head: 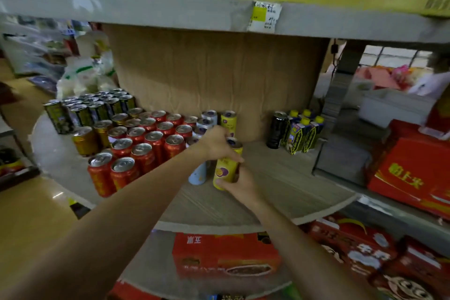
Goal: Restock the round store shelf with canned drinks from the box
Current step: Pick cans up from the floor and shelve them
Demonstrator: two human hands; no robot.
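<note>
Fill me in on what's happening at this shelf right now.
A person is stocking the round wood-grain shelf. The right hand grips a tall yellow drink can low on its body, at the shelf surface. The left hand reaches over the tops of the cans just behind it. Red cans already fill the shelf's left side, and a pale blue can stands beside the yellow one.

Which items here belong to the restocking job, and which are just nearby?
Job:
yellow can, gripped by left hand and right hand
round shelf
yellow can at back
pale blue cans

Nearby:
red cans
black can
yellow-capped bottles
red cartons below
</note>
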